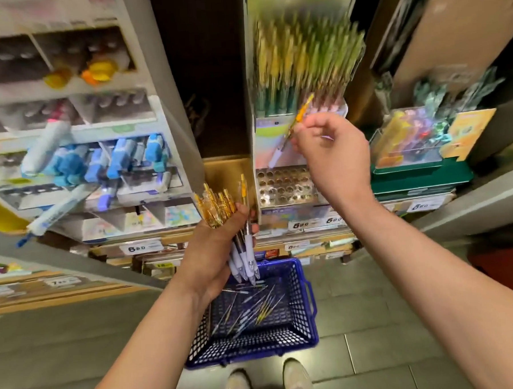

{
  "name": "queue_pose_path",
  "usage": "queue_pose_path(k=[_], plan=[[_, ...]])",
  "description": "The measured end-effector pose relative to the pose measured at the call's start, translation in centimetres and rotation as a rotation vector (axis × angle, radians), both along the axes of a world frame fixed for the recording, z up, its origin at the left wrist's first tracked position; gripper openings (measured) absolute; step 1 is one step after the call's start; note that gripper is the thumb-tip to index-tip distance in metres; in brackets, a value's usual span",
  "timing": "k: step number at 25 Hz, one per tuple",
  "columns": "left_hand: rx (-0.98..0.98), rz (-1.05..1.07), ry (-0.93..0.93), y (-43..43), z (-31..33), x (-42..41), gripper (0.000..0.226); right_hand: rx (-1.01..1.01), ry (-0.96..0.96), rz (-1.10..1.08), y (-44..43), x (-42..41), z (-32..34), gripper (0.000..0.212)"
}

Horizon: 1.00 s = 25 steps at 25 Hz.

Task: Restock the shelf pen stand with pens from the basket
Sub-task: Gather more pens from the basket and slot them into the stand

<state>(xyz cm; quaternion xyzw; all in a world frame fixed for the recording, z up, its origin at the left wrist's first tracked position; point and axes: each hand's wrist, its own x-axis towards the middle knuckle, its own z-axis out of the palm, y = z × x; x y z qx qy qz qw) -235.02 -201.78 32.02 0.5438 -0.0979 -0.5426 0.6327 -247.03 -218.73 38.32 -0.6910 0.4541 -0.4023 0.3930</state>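
Head view: we stand on a grey tiled floor (375, 322) in a shop aisle, facing stationery shelving (446, 211) that rises on both sides. Our two light shoes (238, 385) show at the bottom edge, below both hands.

Writing: white price tags (298, 224) run along the shelf edges beneath the right hand (330, 148). On several we read a leading "6", and the rest is too blurred. Printing on the display cards cannot be read.

Containers:
- Pen stand (281, 187), just below the right hand, has a front tier of round holes. Its upper tier, above that hand, is packed with upright pens (302, 67), yellow and green, heavily blurred.
- Blue plastic basket (251, 346) sits on the floor, below the left hand (219, 249) and just ahead of the shoes. Loose pens (255, 307) lie scattered across its bottom.
- Marker display (99, 164), left of the left hand and above it, has white compartments with blue-capped markers.
- A clear box on a green base (416, 144), right of the right hand, holds contents too blurred to name.

Hands:
- The left hand grips a bundle of pens (220, 203), orange tops up, white grips and tips pointing down toward the basket.
- The right hand pinches a single orange-topped pen (301, 113) at its fingertips. This pen is tilted, with its white tip low and left, in front of the stand's card and above the holed tier. We cannot tell whether it touches the stand.
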Motion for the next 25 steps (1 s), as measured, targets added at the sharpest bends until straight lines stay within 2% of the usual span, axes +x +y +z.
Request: queue_pose_path(k=[7, 11, 16, 19, 23, 25], plan=[[0.02, 0.007, 0.03, -0.4, -1.5, -0.3, 0.012, -0.239, 0.151, 0.19, 0.4, 1.9, -3.2, 0.007], [0.015, 0.005, 0.039, -0.8, -1.6, -0.3, 0.013, -0.194, 0.338, 0.214, 0.2, 2.2, -4.2, 0.006], [0.007, -0.019, 0.006, -1.2, -1.8, -0.4, 0.013, -0.128, 0.421, 0.192, 0.4, 2.6, -4.3, 0.011], [0.0, -0.014, -0.026, -1.5, -2.1, -0.6, 0.013, -0.028, 0.496, 0.165, 1.3, 2.2, -4.1, 0.024], [-0.04, -0.018, -0.1, -2.2, -2.1, -1.3, 0.025, 0.407, 0.329, 0.301, 4.1, 1.4, -3.9, 0.029], [-0.049, -0.029, -0.097, -2.3, -2.0, -1.5, 0.025, 0.495, 0.343, 0.323, 4.4, 1.5, -4.1, 0.028]])
